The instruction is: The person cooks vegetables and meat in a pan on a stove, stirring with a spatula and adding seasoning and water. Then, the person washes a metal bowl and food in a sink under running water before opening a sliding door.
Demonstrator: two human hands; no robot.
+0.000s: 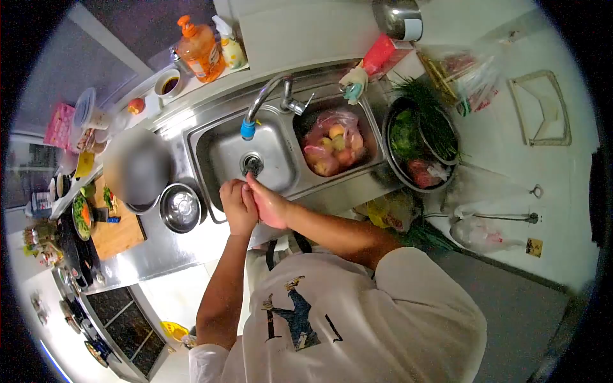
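Over the front edge of the left sink basin [220, 153], my left hand [239, 205] and my right hand [271, 203] are pressed together, palm to palm. The left fingers are bent against the right hand, while the right fingers look extended. No object shows between them, though the inner surfaces are hidden. Beyond the hands is the drain [253, 164], and above it hangs the faucet [262, 99] with a blue tip. In the right basin, a pink plastic bag [325, 143] holds several round fruits.
Left of the sink are a metal bowl [181, 208] and a wooden cutting board [121, 233]. A dark basin of greens [405, 137] stands to the right. An orange pump bottle [200, 52] and a spray bottle [231, 48] stand behind the sink.
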